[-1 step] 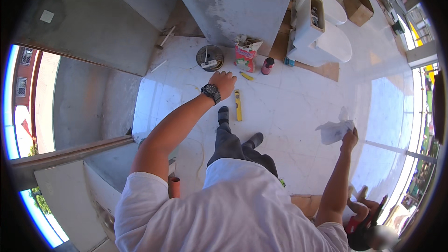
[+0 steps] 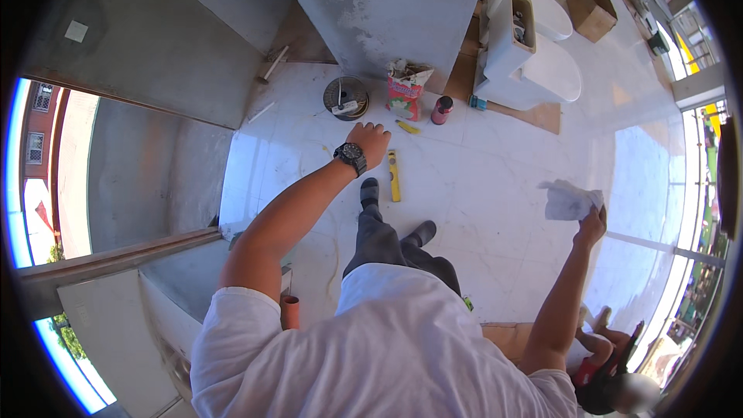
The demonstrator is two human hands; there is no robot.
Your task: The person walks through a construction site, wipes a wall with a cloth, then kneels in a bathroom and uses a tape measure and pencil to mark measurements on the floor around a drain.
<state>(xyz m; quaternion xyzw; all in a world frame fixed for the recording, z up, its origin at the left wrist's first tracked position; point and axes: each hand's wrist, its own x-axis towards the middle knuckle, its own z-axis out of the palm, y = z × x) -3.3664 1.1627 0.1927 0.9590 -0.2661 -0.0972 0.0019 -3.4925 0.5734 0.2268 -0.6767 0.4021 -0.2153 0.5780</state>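
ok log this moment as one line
left hand: empty, outstretched above yellow level | right hand: holds white rag | floor: white tile

Very little is different. The right hand (image 2: 592,226) is lifted a touch higher and carried slightly further out to the person's right. The crumpled white cloth (image 2: 569,201) pinched in its fingers goes with it. The cloth now bunches up above the fingertips and spreads inward from them, a little more raised than before. Nothing else seems to have moved, as far as I can tell from here.
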